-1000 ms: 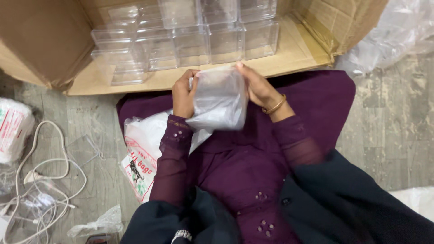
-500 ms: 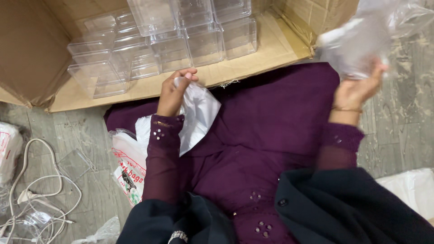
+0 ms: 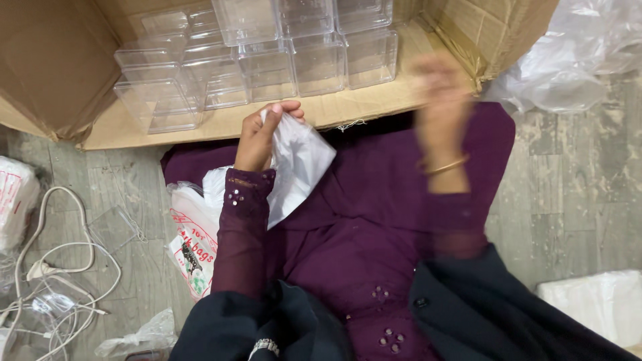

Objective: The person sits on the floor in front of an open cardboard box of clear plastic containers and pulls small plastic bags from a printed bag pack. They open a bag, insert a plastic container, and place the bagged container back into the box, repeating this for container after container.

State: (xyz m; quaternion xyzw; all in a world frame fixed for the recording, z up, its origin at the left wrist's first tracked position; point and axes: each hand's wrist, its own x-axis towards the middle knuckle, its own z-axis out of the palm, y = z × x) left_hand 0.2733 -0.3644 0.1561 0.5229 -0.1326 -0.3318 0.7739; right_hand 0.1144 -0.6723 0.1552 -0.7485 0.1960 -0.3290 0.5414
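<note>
White plastic bag point(image 3: 297, 164) pinched at its top in left hand point(image 3: 257, 137), hanging over purple lap, just below edge of cardboard box point(image 3: 60, 67). Clear plastic boxes point(image 3: 267, 63) stacked inside box. Right hand point(image 3: 438, 100) raised near box flap, blurred; grip impossible to tell. White cables point(image 3: 47, 267) on floor at left.

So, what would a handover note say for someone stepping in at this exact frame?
Left hand: pinching a thin white plastic bag over the lap.
Right hand: raised near the cardboard box, motion-blurred; whether it holds anything cannot be told.
Clear plastic boxes: stacked in rows inside the carton.
Done: bag is picked up.
Left: no box is in the bag yet.
</note>
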